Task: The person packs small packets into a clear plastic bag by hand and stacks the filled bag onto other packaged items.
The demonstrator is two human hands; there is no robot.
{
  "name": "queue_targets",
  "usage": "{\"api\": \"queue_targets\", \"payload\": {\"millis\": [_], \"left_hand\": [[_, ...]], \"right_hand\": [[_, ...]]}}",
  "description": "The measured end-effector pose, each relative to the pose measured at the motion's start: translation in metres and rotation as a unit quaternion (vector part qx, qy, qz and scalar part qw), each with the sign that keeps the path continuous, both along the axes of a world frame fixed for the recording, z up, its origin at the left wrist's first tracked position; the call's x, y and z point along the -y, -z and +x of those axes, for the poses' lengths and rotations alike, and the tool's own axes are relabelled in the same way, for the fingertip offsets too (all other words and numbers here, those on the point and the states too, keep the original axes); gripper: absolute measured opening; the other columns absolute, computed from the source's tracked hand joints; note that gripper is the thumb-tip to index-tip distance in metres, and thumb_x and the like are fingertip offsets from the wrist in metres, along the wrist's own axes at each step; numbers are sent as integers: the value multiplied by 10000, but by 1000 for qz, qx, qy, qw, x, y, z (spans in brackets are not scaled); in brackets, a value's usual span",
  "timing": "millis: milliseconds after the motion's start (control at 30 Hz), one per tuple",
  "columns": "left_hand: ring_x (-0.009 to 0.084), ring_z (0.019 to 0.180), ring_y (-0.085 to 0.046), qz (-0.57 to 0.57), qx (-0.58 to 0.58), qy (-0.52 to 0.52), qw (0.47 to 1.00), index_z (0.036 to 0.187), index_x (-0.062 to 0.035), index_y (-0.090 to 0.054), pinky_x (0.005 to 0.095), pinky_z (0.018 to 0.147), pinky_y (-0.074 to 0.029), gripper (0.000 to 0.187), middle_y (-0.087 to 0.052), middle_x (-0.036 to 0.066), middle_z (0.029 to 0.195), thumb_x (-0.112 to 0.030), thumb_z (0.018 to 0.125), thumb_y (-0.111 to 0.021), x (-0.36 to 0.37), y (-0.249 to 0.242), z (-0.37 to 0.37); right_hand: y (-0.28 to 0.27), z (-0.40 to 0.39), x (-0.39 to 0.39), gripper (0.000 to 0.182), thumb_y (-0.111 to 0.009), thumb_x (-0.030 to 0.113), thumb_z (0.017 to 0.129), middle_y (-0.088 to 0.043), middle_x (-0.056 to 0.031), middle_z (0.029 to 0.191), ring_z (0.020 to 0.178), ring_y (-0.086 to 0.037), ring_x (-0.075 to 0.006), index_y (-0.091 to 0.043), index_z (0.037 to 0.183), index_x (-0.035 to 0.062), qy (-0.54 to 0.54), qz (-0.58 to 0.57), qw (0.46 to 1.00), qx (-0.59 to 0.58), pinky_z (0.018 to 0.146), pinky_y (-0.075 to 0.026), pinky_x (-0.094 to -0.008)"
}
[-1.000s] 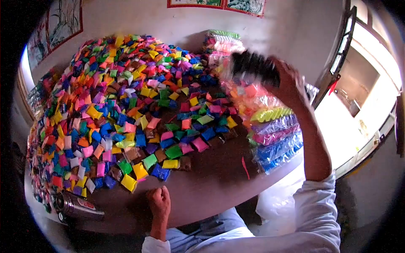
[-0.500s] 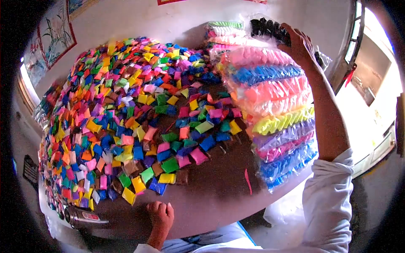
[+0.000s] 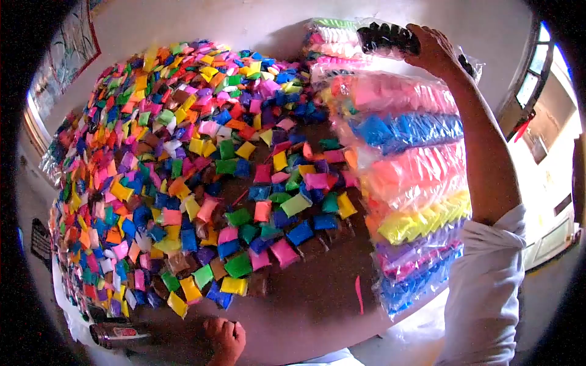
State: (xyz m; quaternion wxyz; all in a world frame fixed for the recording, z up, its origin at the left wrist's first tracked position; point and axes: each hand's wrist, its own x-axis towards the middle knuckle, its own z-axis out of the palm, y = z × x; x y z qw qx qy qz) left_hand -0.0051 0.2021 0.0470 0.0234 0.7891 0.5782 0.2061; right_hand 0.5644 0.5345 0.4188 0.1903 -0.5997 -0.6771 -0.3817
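At the top right, my right hand (image 3: 432, 49) grips one end of a clear bag of black packets (image 3: 387, 39). That bag is raised above a tall stack of clear bags (image 3: 421, 131), each filled with packets of one colour: pink, blue, coral, yellow, purple. My left hand (image 3: 224, 339) rests as a closed fist at the table's near edge, with nothing seen in it. Just beyond it lie loose small packets (image 3: 235, 285) in many colours, part of a big heap (image 3: 183, 152) that covers the left and middle of the table.
A second stack of bags (image 3: 332, 39), green on top, stands by the back wall. A pink strip (image 3: 359, 294) lies on the brown tabletop (image 3: 305, 287). A metallic cylinder (image 3: 119, 334) is at the near left edge. An open doorway (image 3: 549, 165) is at the right.
The bag of black packets has come further into view, lifted clear and held out flatter. My view has shifted, so the bag stack looks closer. The left fist remains by the edge.
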Motion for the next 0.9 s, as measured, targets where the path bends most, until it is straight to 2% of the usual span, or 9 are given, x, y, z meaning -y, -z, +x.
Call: {"api": "queue_targets", "payload": {"millis": [100, 167, 267, 367, 567, 700, 833, 867, 900], "left_hand": [[314, 769, -474, 51, 7, 17, 999, 654, -83, -446, 486, 725, -343, 195, -464, 98, 771, -110, 725, -626, -9, -17, 10], [353, 697, -457, 133, -213, 102, 963, 678, -103, -418, 520, 700, -384, 251, -442, 151, 731, -153, 854, -590, -16, -44, 17], [350, 701, -454, 93, -124, 101, 983, 675, -78, -397, 504, 675, -378, 265, -425, 141, 720, -130, 837, -600, -22, -57, 21], [350, 696, -456, 46, -138, 80, 986, 675, -79, -402, 498, 672, -384, 259, -431, 135, 721, -125, 833, -601, -25, -75, 28], [343, 683, -464, 78, -179, 106, 975, 667, -81, -432, 495, 667, -392, 245, -446, 130, 714, -128, 849, -590, -25, -79, 29], [337, 675, -460, 81, -165, 99, 978, 659, -79, -429, 493, 655, -388, 258, -436, 123, 700, -134, 850, -594, -32, -90, 35], [334, 684, -470, -22, -80, 30, 996, 653, -84, -426, 487, 655, -386, 257, -452, 122, 716, -129, 849, -586, -25, -72, 30], [331, 686, -472, -28, -75, 34, 996, 654, -86, -426, 484, 653, -384, 255, -456, 122, 721, -127, 849, -585, -24, -70, 27], [327, 688, -474, -34, -70, 39, 996, 656, -88, -425, 481, 652, -383, 252, -460, 122, 725, -125, 848, -584, -25, -72, 25]], "right_hand": [[-3, -6, -14, 685, -764, 245, 623, -600, -144, 1095, 1041, -550, -350, -521, 1245, 94, 1, -45, 999, -20, 941, -412, -441], [0, -6, -24, 710, -781, 260, 608, -601, -137, 1100, 1059, -545, -339, -522, 1253, 115, -9, -64, 998, -26, 947, -408, -437], [-2, -18, -32, 733, -793, 272, 596, -600, -132, 1120, 1076, -540, -327, -520, 1266, 154, 40, -98, 994, -3, 963, -399, -427], [1, -8, -46, 731, -796, 275, 596, -597, -132, 1130, 1081, -538, -319, -522, 1267, 183, 18, -73, 997, 25, 969, -395, -425], [-17, -14, -54, 725, -792, 271, 594, -599, -129, 1115, 1064, -543, -319, -521, 1262, 187, 57, -63, 995, 52, 957, -398, -432], [-22, 6, -79, 710, -772, 240, 605, -614, -126, 1043, 1019, -554, -327, -517, 1266, 186, -23, 8, 997, 68, 915, -417, -447], [-12, -2, -103, 693, -762, 238, 616, -616, -128, 1005, 985, -563, -332, -518, 1261, 172, -50, -27, 997, 48, 888, -426, -445], [-7, -9, -107, 681, -762, 246, 616, -613, -137, 999, 966, -570, -331, -522, 1245, 147, 38, -69, 993, 83, 871, -438, -430], [6, 5, -122, 555, -728, 387, 672, -648, -150, 821, 778, -642, -358, -529, 1146, 180, -21, -14, 985, 171, 728, -521, -485]]}}
